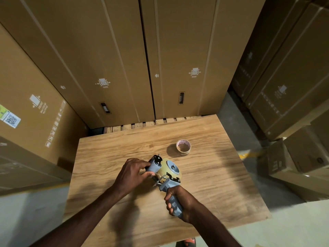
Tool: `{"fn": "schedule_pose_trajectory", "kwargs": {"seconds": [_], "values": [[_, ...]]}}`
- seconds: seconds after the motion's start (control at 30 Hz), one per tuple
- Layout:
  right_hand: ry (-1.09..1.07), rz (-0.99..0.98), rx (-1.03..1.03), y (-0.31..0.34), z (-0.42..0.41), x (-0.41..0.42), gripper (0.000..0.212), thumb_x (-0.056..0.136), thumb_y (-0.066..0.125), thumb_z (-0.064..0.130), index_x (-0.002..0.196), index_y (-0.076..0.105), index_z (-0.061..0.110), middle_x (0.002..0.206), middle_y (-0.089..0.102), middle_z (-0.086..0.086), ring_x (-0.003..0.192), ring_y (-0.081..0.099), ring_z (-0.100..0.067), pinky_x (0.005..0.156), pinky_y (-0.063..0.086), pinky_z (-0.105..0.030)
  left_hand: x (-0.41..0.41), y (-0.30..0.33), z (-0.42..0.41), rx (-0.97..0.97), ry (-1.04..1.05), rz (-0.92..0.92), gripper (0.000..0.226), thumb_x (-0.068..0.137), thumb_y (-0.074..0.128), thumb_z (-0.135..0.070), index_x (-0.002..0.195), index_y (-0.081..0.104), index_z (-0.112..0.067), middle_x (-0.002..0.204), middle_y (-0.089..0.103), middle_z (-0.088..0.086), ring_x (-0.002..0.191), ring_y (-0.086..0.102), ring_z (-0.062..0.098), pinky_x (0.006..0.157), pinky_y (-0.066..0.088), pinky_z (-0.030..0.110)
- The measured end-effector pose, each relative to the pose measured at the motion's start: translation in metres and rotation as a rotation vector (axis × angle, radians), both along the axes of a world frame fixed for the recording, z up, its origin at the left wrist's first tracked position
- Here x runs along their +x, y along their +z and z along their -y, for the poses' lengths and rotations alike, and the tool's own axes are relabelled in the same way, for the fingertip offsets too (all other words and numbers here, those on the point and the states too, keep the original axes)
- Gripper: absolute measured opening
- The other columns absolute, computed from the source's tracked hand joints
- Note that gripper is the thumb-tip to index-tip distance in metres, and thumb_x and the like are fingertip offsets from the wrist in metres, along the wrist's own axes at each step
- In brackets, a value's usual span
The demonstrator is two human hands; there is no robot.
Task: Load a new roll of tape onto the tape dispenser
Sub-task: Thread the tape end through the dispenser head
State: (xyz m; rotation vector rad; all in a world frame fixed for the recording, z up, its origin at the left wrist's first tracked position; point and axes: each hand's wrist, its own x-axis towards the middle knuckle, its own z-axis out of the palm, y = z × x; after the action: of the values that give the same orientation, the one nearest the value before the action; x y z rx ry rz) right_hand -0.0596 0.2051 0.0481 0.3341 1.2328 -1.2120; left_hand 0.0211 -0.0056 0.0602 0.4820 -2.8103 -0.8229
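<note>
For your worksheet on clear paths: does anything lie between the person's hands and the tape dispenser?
Nothing visible does. The right hand is closed round the handle of the tape dispenser, and the left hand holds its front roller end.

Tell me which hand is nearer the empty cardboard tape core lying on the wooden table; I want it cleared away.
Right. The right hand, on the grey dispenser's grip, is below the empty cardboard tape core; the left hand is farther, down and left.
</note>
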Motion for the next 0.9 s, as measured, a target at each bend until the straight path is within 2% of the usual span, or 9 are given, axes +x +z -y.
{"fn": "schedule_pose_trajectory", "kwargs": {"seconds": [0.23, 0.27, 0.33, 0.4, 0.47, 0.57, 0.7, 0.8, 0.9], "values": [[0.013, -0.024, -0.012, 0.001, 0.0, 0.0, 0.012, 0.079, 0.06, 0.001, 0.074, 0.055, 0.011, 0.061, 0.05, -0.007, 0.044, 0.046, -0.015, 0.04, 0.033, -0.021, 0.002, 0.015, 0.007, 0.051, -0.039, -0.026, 0.035, 0.078, 0.083, -0.042, 0.11, 0.079, -0.026, 0.103, 0.078, -0.012, 0.089, 0.066, 0.0, 0.08, 0.049, 0.023], [0.018, -0.034, -0.008, 0.001, 0.001, 0.001, 0.008, 0.081, 0.064, 0.006, 0.08, 0.058, 0.009, 0.062, 0.05, -0.007, 0.045, 0.046, -0.015, 0.041, 0.033, -0.021, 0.003, 0.016, 0.006, 0.036, -0.042, -0.029, 0.034, 0.079, 0.083, -0.04, 0.109, 0.079, -0.026, 0.1, 0.078, -0.011, 0.086, 0.065, 0.0, 0.077, 0.047, 0.019], [0.043, -0.065, -0.002, 0.0, 0.0, 0.002, 0.027, 0.082, 0.077, 0.028, 0.092, 0.06, 0.009, 0.062, 0.046, -0.003, 0.047, 0.042, -0.014, 0.043, 0.029, -0.023, 0.004, 0.015, 0.004, -0.006, -0.055, -0.027, 0.036, 0.077, 0.085, -0.038, 0.109, 0.079, -0.023, 0.097, 0.078, -0.009, 0.084, 0.062, 0.0, 0.075, 0.041, 0.015], [0.064, -0.091, -0.004, 0.0, 0.0, 0.003, 0.048, 0.074, 0.084, 0.052, 0.093, 0.063, 0.013, 0.064, 0.043, -0.001, 0.049, 0.04, -0.014, 0.046, 0.028, -0.025, 0.006, 0.011, 0.002, -0.033, -0.058, -0.018, 0.04, 0.074, 0.085, -0.042, 0.108, 0.079, -0.021, 0.095, 0.077, -0.008, 0.084, 0.061, 0.002, 0.077, 0.041, 0.02], [0.057, -0.123, 0.024, 0.0, 0.0, 0.004, 0.052, 0.07, 0.086, 0.059, 0.087, 0.065, 0.014, 0.063, 0.043, -0.001, 0.048, 0.039, -0.014, 0.046, 0.029, -0.024, 0.007, 0.006, 0.003, -0.078, -0.048, -0.016, 0.046, 0.074, 0.081, -0.052, 0.109, 0.078, -0.022, 0.097, 0.076, -0.008, 0.089, 0.065, 0.008, 0.081, 0.043, 0.026], [0.035, -0.163, 0.049, 0.004, 0.0, 0.004, 0.049, 0.073, 0.084, 0.058, 0.079, 0.064, 0.013, 0.06, 0.044, -0.002, 0.044, 0.04, -0.015, 0.046, 0.03, -0.022, 0.01, 0.002, 0.003, -0.214, -0.007, -0.001, 0.07, 0.074, 0.072, -0.066, 0.128, 0.065, -0.022, 0.122, 0.068, -0.005, 0.114, 0.058, 0.016, 0.096, 0.045, 0.032], [0.046, -0.188, 0.069, 0.006, 0.0, 0.003, 0.056, 0.071, 0.085, 0.061, 0.081, 0.062, 0.011, 0.06, 0.045, -0.004, 0.044, 0.04, -0.015, 0.044, 0.032, -0.021, 0.01, 0.007, 0.002, -0.325, 0.08, 0.035, 0.108, 0.068, 0.076, -0.072, 0.154, 0.036, -0.019, 0.157, 0.039, 0.009, 0.142, 0.034, 0.025, 0.117, 0.035, 0.048], [0.031, -0.2, 0.058, 0.006, 0.003, 0.004, 0.057, 0.068, 0.085, 0.064, 0.081, 0.064, 0.013, 0.061, 0.044, -0.004, 0.045, 0.039, -0.016, 0.044, 0.032, -0.022, 0.008, 0.009, 0.003, -0.315, 0.073, 0.042, 0.106, 0.069, 0.076, -0.071, 0.153, 0.036, -0.02, 0.161, 0.033, 0.01, 0.145, 0.03, 0.026, 0.119, 0.032, 0.049], [0.024, -0.214, 0.041, 0.007, 0.005, 0.004, 0.064, 0.065, 0.084, 0.069, 0.09, 0.073, 0.01, 0.065, 0.045, -0.004, 0.047, 0.04, -0.016, 0.046, 0.031, -0.023, 0.008, 0.01, 0.004, -0.253, 0.067, 0.035, 0.085, 0.07, 0.08, -0.064, 0.14, 0.055, -0.023, 0.157, 0.038, 0.007, 0.143, 0.034, 0.024, 0.116, 0.037, 0.045]]}}
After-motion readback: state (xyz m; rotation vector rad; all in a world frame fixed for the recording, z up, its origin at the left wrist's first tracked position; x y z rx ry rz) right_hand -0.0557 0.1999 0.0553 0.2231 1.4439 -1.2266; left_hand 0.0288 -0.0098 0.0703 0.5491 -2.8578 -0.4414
